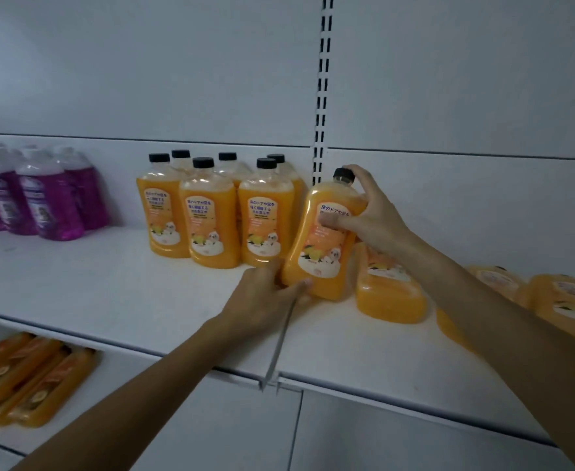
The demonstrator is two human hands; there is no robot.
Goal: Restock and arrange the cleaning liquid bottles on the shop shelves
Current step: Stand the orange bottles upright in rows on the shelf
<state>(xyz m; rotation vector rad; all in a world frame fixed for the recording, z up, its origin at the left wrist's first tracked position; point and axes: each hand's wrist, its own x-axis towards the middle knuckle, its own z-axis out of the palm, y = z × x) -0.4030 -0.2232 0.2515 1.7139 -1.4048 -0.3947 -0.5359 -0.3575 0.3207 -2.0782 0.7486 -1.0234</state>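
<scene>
Slightly tilted orange bottle (323, 256) clasped in both grips: right hand (372, 212) high, left hand (262, 295) at base.

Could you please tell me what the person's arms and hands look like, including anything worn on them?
The left hand and right hand wear no gloves, and no ring, watch or bracelet shows. The left forearm and right forearm are uncovered as far as the frame reaches; no sleeve is in view.

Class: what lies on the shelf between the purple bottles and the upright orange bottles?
Only bare shelf separates the purple bottles from the upright orange bottles, as the head view shows.
</scene>
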